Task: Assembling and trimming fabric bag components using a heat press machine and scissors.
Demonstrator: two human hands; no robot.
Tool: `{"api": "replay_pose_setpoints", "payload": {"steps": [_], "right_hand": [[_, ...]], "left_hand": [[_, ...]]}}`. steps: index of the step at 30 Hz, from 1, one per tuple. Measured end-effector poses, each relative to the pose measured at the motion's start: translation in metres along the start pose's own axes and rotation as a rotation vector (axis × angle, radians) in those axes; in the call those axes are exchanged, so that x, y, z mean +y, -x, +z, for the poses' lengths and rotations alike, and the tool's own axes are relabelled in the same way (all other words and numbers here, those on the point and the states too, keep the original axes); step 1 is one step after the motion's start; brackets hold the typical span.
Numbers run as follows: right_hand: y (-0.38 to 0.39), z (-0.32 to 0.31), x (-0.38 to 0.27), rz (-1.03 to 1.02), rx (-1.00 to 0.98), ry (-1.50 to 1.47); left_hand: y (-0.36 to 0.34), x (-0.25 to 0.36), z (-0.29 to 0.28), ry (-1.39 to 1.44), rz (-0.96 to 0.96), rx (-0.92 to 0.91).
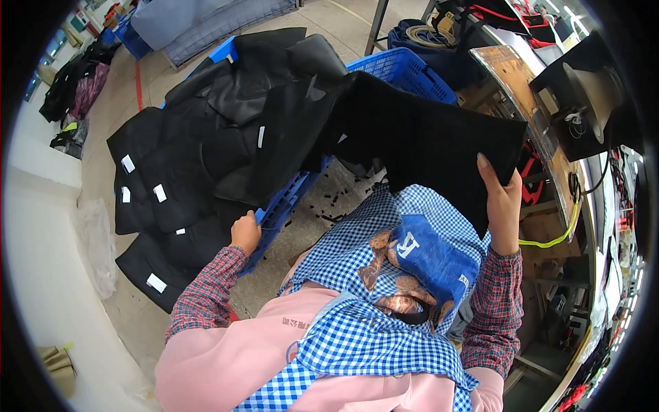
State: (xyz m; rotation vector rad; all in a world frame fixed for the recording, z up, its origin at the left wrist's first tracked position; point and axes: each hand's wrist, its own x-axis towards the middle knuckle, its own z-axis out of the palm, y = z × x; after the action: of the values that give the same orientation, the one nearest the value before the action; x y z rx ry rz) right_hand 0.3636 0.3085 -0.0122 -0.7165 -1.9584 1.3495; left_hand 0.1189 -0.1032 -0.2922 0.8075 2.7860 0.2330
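My right hand (504,202) grips the near right edge of a black fabric panel (425,130), its thumb on top. The panel stretches leftward to a heap of similar black pieces (178,144) with small white labels. My left hand (246,233) is closed beside the rim of a blue plastic crate (295,196) under the heap. Something small and bright blue shows at its fingertips; whether that is the crate's rim or a small tool I cannot tell. The crate is mostly hidden by the pieces.
Behind the panel stands another blue crate (401,69). A wooden-topped workbench (525,96) with a machine (590,99) is on my right, a yellow-green cable (552,242) below it. Black scraps (336,199) litter the floor. Bundled cloth (75,89) lies at the far left.
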Motion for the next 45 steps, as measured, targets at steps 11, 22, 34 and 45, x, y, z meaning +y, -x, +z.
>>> {"api": "replay_pose_setpoints", "payload": {"steps": [11,22,34,45], "right_hand": [[-0.006,-0.018,-0.02,-0.025,0.084,-0.039],[-0.011,0.034,0.032,-0.014,0.016,-0.279],[-0.015,0.066,0.084,-0.111,-0.23,-0.04],[-0.042,0.019,0.139,0.067,-0.08,-0.068]], "left_hand": [[-0.021,0.101,-0.078,-0.066,0.117,-0.133],[-0.018,0.137,-0.09,0.171,0.244,-0.138],[-0.143,0.278,0.043,0.513,0.732,-0.431],[-0.263,0.388,0.188,0.398,0.689,0.256]]}}
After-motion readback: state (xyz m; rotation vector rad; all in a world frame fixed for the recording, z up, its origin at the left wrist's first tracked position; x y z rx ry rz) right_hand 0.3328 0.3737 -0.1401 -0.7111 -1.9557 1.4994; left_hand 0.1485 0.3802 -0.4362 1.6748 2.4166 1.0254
